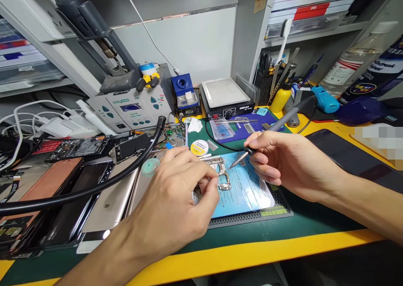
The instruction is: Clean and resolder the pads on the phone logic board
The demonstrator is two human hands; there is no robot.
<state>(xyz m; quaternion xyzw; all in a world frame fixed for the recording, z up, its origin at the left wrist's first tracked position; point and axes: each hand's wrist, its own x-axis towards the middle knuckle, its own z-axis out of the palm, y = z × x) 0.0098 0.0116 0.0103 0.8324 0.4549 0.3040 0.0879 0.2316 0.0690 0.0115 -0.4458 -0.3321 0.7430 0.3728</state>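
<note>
My right hand (277, 160) is closed round a soldering iron (242, 156), its metal tip pointing down and left, close to the right edge of a phone circuit board (224, 168). The board lies on a light blue sheet (242, 193) over a grey perforated mat (248, 217). My left hand (189, 189) is at the board's left side, thumb and forefinger pressed together above it. Whatever those fingers hold, if anything, is hidden. The left hand covers part of the board.
A black hose (126, 171) curves across the left over several phone parts. Behind stand a hot-air station (132, 109), a blue iron holder (182, 84) and a heating plate (225, 95). A dark phone (340, 151) lies right, near a yellow bottle (281, 98).
</note>
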